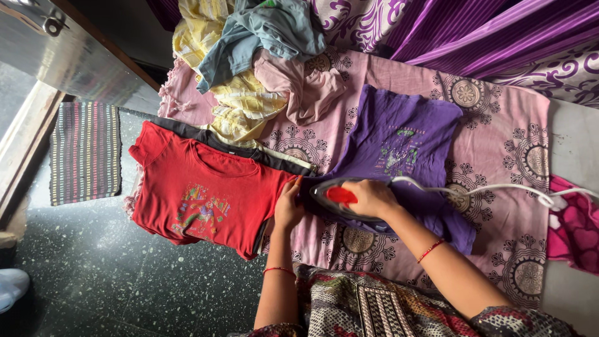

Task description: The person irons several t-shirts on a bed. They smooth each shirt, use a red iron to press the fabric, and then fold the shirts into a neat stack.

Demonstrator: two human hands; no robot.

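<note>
My right hand [374,198] grips the red handle of an electric iron [337,196], which rests flat on the lower part of a purple T-shirt [402,140] spread on a pink patterned cloth [505,150]. My left hand [288,206] presses on the purple shirt's edge just left of the iron's tip, beside a red T-shirt [199,193] lying flat with a printed front. The iron's white cord [493,187] runs off to the right.
A heap of crumpled clothes [262,56], yellow, grey-blue and pink, lies at the far side. Folded dark garments [249,150] sit under the red shirt. Purple curtains [474,31] hang behind. A striped mat [84,153] lies on the dark floor at left.
</note>
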